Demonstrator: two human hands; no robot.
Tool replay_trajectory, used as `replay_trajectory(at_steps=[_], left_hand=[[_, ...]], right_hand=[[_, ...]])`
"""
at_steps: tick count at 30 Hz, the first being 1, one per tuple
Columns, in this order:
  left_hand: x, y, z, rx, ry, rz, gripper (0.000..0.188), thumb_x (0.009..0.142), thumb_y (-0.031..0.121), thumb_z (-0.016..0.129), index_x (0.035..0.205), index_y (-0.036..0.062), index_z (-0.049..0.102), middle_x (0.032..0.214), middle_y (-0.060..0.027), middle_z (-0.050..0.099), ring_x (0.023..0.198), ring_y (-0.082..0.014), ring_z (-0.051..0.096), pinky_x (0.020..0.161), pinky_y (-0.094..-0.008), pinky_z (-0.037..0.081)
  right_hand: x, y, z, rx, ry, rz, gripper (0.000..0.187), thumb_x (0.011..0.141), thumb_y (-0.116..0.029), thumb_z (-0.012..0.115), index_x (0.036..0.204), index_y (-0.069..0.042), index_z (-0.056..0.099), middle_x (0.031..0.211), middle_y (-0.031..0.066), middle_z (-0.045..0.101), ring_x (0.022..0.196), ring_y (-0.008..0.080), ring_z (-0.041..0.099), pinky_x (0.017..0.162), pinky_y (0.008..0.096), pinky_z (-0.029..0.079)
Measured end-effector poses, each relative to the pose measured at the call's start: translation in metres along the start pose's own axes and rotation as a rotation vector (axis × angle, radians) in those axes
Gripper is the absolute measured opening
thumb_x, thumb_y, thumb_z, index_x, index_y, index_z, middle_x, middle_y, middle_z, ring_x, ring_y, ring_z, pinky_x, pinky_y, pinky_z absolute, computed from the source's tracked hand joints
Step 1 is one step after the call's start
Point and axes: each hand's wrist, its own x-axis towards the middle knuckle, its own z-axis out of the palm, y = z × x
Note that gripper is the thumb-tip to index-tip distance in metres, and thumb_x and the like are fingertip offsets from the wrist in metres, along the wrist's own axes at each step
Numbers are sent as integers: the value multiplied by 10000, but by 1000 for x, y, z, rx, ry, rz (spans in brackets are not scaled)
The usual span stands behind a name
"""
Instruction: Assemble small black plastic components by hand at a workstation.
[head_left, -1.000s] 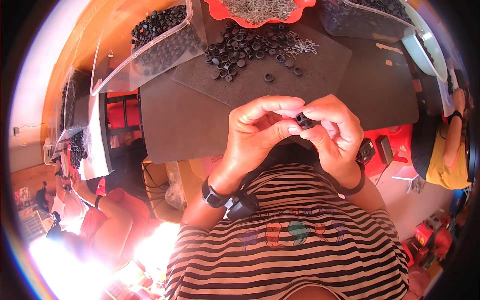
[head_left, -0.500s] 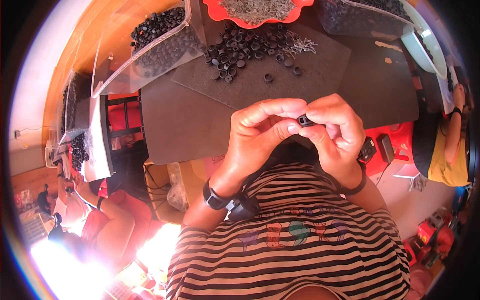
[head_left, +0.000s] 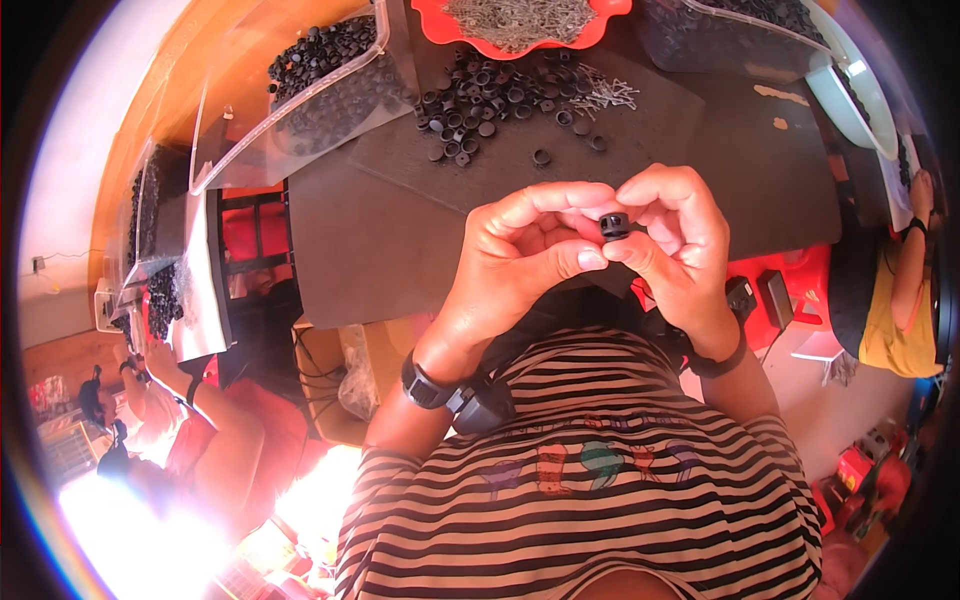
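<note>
A small round black plastic part (head_left: 614, 226) is held up in front of my chest, above the near edge of the dark table. My right hand (head_left: 682, 245) pinches it, with the thumb at its lower side. My left hand (head_left: 525, 240) curls in from the other side, its fingertips against the part and its thumb just below left. Farther out on a dark mat lies a loose pile of black plastic caps and rings (head_left: 490, 100). A small heap of metal screws (head_left: 605, 92) touches the pile's right side.
A red scalloped bowl of screws (head_left: 425, 22) stands at the far edge. Clear bins of black parts flank it, a left bin (head_left: 290, 115) and a right bin (head_left: 735, 62). A pale bowl (head_left: 845, 110) sits far right. Other people's arms, one at right (head_left: 908, 270), show at both sides.
The part has turned and shows more of its side between my fingers. My right hand's fingers have lifted and opened slightly. The view has shifted a little.
</note>
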Motion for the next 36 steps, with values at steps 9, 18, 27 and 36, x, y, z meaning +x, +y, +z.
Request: replay_trajectory(at_steps=[9, 18, 27, 36], left_hand=[[3, 14, -1, 162, -20, 87, 336, 815, -34, 666, 1143, 14, 606, 1055, -75, 628, 899, -122, 585, 811, -265, 485], [4, 48, -14, 429, 74, 76, 152, 835, -31, 647, 987, -25, 646, 978, -72, 664, 900, -125, 618, 805, -268, 519], [59, 168, -99, 1396, 523, 641, 257, 851, 107, 659, 1096, 34, 642, 1001, -88, 676, 1048, -183, 609, 900, -303, 482], [11, 44, -79, 1486, 329, 59, 179, 743, 54, 733, 916, 42, 687, 808, -51, 626, 646, -127, 560, 593, -248, 446]], right_hand=[[5, -1, -3, -7, -61, 43, 336, 747, 28, 740, 1023, 6, 551, 962, 68, 594, 835, 129, 613, 757, 269, 509], [9, -10, -3, -357, -151, -119, 322, 736, -101, 770, 989, 7, 603, 949, 107, 641, 773, 169, 654, 688, 273, 507], [9, 1, -37, -467, -156, 206, 186, 805, -29, 656, 976, 24, 604, 948, 89, 622, 752, 142, 634, 684, 256, 489], [8, 10, -63, -446, -101, 315, 89, 886, -43, 554, 906, 39, 585, 845, 83, 604, 736, 157, 636, 681, 255, 489]])
